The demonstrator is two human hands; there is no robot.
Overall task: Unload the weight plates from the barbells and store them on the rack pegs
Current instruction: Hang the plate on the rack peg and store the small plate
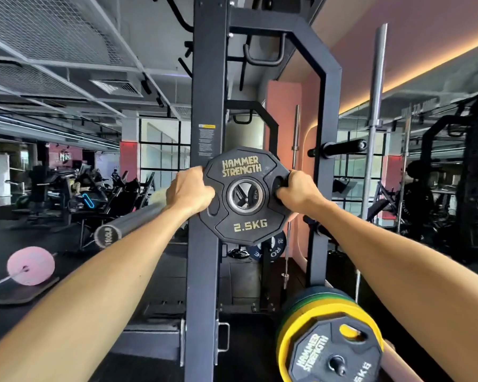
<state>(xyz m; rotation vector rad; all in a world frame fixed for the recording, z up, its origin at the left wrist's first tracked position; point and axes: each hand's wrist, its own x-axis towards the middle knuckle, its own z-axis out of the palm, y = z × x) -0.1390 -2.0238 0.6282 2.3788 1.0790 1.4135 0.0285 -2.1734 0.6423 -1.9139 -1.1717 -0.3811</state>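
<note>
A black 2.5 kg weight plate [246, 224] marked HAMMER STRENGTH is held upright in front of the dark rack upright [204, 92]. My left hand [189, 190] grips its left edge, and my right hand [298, 188] grips its right edge with fingers through a grip slot. An empty black rack peg [340, 147] sticks out to the right, above the plate. The bare end of a barbell sleeve [113, 232] points toward me at the left. At the lower right, black, yellow and green plates [329, 351] sit on a storage peg or bar.
A pink plate [31, 265] on a bar lies on the floor at the left. A bare barbell [375, 111] stands upright at the right. A blue 20 plate [273, 248] hangs low behind the rack. Gym machines fill the left background; a mirror covers the right.
</note>
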